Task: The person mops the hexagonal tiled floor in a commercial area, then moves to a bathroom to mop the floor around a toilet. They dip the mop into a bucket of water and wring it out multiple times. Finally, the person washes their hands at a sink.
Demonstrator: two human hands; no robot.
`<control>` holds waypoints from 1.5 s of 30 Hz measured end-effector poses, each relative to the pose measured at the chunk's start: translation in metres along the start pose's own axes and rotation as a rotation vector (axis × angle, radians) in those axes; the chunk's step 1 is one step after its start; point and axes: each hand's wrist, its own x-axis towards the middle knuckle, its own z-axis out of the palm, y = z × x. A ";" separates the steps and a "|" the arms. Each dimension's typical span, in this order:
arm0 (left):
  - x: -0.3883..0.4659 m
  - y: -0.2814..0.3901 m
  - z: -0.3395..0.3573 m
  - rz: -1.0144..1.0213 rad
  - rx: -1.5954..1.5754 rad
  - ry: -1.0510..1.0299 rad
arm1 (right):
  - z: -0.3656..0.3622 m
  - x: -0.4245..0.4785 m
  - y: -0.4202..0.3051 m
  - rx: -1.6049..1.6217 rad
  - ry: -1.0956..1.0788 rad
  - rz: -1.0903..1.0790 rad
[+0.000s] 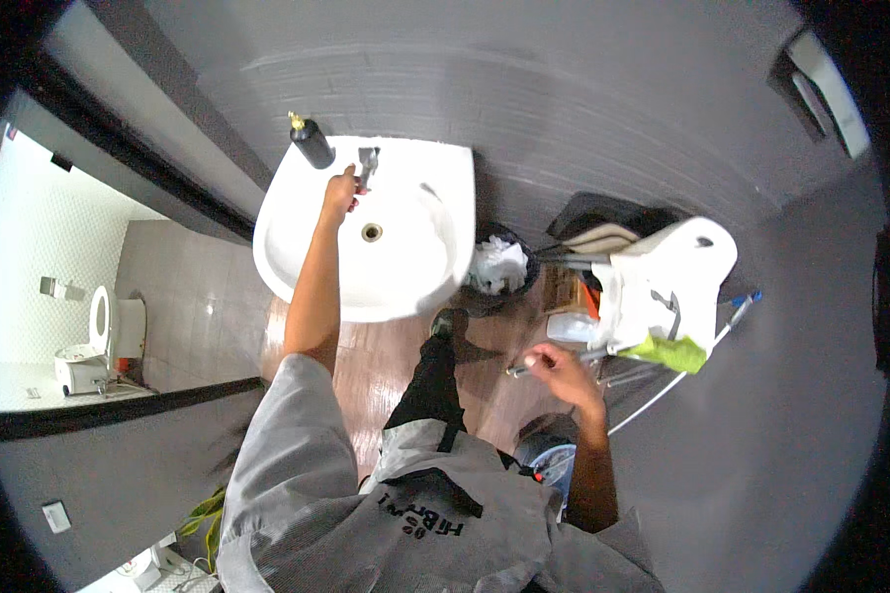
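Observation:
A white washbasin point(430, 252) with a round drain point(371, 232) stands against the dark wall. My left hand point(343, 194) is at the metal faucet point(368, 164), its fingers partly curled beside the spout; whether they touch it cannot be told. Just behind that hand, a black pump bottle point(312, 144) with a gold-coloured top rests on the basin's rear left corner. My right hand point(560, 370) is held out to the right with bent fingers, near the grey handle end point(523, 368) of a cart; contact between them is unclear. A green cloth point(671, 353) hangs over the cart's edge.
A dark bin point(532, 276) lined with white plastic stands right of the basin. Beyond it is the white cleaning cart point(656, 289), with a long white pole point(649, 404) beside it. A blue bucket point(560, 461) is near my right forearm. Left, a doorway shows a toilet point(101, 320).

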 end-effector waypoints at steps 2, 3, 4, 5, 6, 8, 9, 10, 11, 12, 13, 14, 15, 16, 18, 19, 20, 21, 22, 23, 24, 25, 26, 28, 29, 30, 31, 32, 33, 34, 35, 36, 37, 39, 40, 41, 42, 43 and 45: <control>0.041 0.016 0.003 -0.081 -0.111 -0.072 | -0.003 0.030 -0.015 0.037 -0.094 -0.037; 0.053 0.029 0.007 -0.031 -0.290 -0.053 | -0.010 0.036 -0.025 0.123 -0.123 0.038; 0.060 0.049 0.015 0.017 -0.469 -0.037 | -0.017 0.041 -0.030 0.208 -0.149 0.116; 0.050 0.080 0.032 0.076 -0.829 -0.238 | -0.028 0.042 -0.019 0.282 -0.097 0.203; 0.035 0.106 0.035 0.145 -0.815 -0.302 | -0.037 0.044 -0.003 0.264 -0.044 0.243; 0.023 0.109 0.031 0.353 -0.403 0.039 | -0.049 0.047 0.026 0.211 0.023 0.313; 0.049 0.073 0.015 0.450 -0.343 0.270 | -0.054 0.057 0.029 0.150 0.004 0.325; 0.057 0.038 0.013 0.570 -0.392 0.419 | -0.057 0.064 0.030 0.189 -0.003 0.334; 0.058 0.000 0.017 0.292 -0.537 0.546 | -0.060 0.066 0.030 0.227 0.008 0.353; 0.062 -0.049 0.011 0.118 -0.433 0.603 | -0.067 0.078 0.027 0.254 0.003 0.345; 0.066 -0.096 0.012 -0.150 -0.506 0.562 | -0.067 0.086 0.027 0.276 -0.040 0.317; 0.078 -0.157 -0.016 -0.083 -0.169 0.369 | -0.064 0.108 0.031 0.346 -0.133 0.273; 0.066 -0.157 0.012 -0.169 -0.310 0.168 | -0.070 0.118 0.030 0.321 -0.175 0.337; 0.083 -0.175 0.028 -0.188 -0.605 -0.013 | -0.075 0.133 0.027 0.297 -0.222 0.401; 0.095 -0.154 0.070 -0.314 -0.807 0.175 | -0.086 0.158 -0.022 0.082 -0.260 0.407; 0.104 -0.150 0.074 -0.278 -0.760 0.219 | -0.085 0.177 -0.026 0.045 -0.337 0.308; 0.112 -0.146 0.076 -0.243 -0.712 0.267 | -0.082 0.199 -0.026 0.010 -0.418 0.210; 0.117 -0.151 0.079 -0.267 -0.744 0.311 | -0.071 0.225 -0.023 0.113 -0.495 0.214; 0.123 -0.157 0.077 -0.378 -0.867 0.483 | -0.049 0.254 -0.027 0.220 -0.587 0.216; 0.125 -0.167 0.074 -0.401 -0.915 0.695 | -0.011 0.284 -0.044 0.239 -0.580 0.158; 0.124 -0.178 0.074 -0.426 -0.952 0.892 | 0.034 0.308 -0.064 0.266 -0.558 0.108; 0.115 -0.187 0.076 -0.320 -0.310 0.715 | 0.075 0.327 -0.077 0.358 -0.511 0.173; 0.105 -0.195 0.077 -0.201 0.312 0.489 | 0.117 0.345 -0.087 0.448 -0.463 0.234; 0.105 -0.200 0.079 0.002 0.335 0.649 | 0.217 0.404 -0.070 0.524 -0.341 0.093; 0.094 -0.179 0.080 -0.191 -0.112 0.501 | 0.220 0.432 -0.075 0.565 -0.400 0.251; 0.075 -0.150 0.080 -0.386 -0.559 0.344 | 0.219 0.453 -0.081 0.605 -0.457 0.415; 0.074 -0.161 0.079 -0.291 -0.742 0.338 | 0.247 0.477 -0.069 0.494 -0.282 0.390; 0.079 -0.169 0.083 -0.174 -0.928 0.307 | 0.255 0.518 -0.054 0.721 -0.428 0.474; 0.069 -0.157 0.083 -0.286 -0.903 0.255 | 0.261 0.530 -0.040 0.636 -0.379 0.434; 0.065 -0.143 0.073 -0.346 -1.049 0.280 | 0.270 0.534 -0.032 0.557 -0.335 0.398; 0.067 -0.121 0.068 -0.404 -1.193 0.280 | 0.277 0.534 -0.011 0.638 -0.358 0.222; 0.066 -0.110 0.068 -0.394 -1.257 0.264 | 0.284 0.530 0.007 0.703 -0.396 0.038; 0.049 -0.144 0.038 -0.404 -1.332 0.400 | 0.297 0.469 -0.056 0.314 -0.516 -0.034; 0.044 -0.134 0.058 -0.284 -1.287 0.317 | 0.256 0.496 -0.049 0.369 -0.794 0.034; 0.045 -0.133 0.066 -0.220 -1.249 0.266 | 0.242 0.509 -0.043 0.410 -0.921 0.064; 0.044 -0.134 0.071 -0.228 -1.262 0.214 | 0.241 0.515 -0.034 0.342 -0.848 0.078; 0.050 -0.141 0.080 -0.203 -1.158 0.207 | 0.241 0.522 -0.022 0.273 -0.766 0.086; 0.061 -0.155 0.090 -0.136 -0.942 0.255 | 0.247 0.528 -0.011 0.207 -0.691 0.093; 0.088 -0.189 0.094 0.035 -0.243 0.485 | 0.264 0.526 -0.013 0.087 -0.579 0.080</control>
